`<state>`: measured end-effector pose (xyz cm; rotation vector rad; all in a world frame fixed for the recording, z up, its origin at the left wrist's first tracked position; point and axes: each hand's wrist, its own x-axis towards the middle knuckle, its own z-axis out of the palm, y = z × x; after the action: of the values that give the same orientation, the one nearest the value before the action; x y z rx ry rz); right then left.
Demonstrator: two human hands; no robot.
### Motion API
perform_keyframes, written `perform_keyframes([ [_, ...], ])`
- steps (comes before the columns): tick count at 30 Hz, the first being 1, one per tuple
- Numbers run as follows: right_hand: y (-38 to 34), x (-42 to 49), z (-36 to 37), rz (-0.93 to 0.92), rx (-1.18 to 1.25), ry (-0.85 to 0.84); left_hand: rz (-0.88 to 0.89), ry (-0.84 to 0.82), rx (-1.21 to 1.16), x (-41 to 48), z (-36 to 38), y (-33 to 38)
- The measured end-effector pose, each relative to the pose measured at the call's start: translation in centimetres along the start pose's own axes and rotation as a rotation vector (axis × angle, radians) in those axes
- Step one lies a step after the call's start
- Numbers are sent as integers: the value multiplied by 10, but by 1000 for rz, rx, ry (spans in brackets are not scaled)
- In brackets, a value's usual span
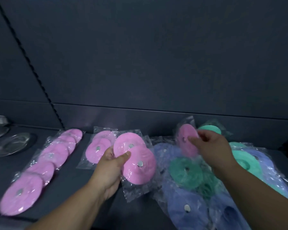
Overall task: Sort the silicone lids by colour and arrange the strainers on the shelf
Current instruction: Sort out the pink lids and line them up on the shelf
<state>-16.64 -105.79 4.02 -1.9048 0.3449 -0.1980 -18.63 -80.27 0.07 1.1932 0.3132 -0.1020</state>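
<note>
Centrally, the left hand [110, 165] grips a bagged pair of pink lids [136, 165], thumb on top, over the dark shelf [66, 181]. The right hand [213, 146] pinches one bagged pink lid [187, 138], blurred, raised above the mixed pile of blue and green lids [186, 173] at lower right of the frame. A row of pink lids [45, 161] runs diagonally at lower left, reaching the front edge; another pink pack [97, 148] lies just beside it. Bare shelf shows between row and pile. Bagged strainers [13, 144] sit at the left edge.
</note>
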Motion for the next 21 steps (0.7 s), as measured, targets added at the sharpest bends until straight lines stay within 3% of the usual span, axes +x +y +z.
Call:
perform_keyframes([
  [3,-13,-33,33,246,438,-237,-47,-8,42,-5,-37,6],
  [8,-1,-87,103,450,427,-452,-120,17,127,-1,-101,20],
  [14,-1,-108,164,524,569,-464,-128,-91,167,29,-136,48],
  [16,-2,-114,176,499,491,-448,-51,-114,377,38,-140,49],
  [19,3,-129,193,345,71,-362,157,-35,970,42,-151,42],
  [21,3,-136,202,202,-166,-286,213,-85,1023,38,-159,38],
])
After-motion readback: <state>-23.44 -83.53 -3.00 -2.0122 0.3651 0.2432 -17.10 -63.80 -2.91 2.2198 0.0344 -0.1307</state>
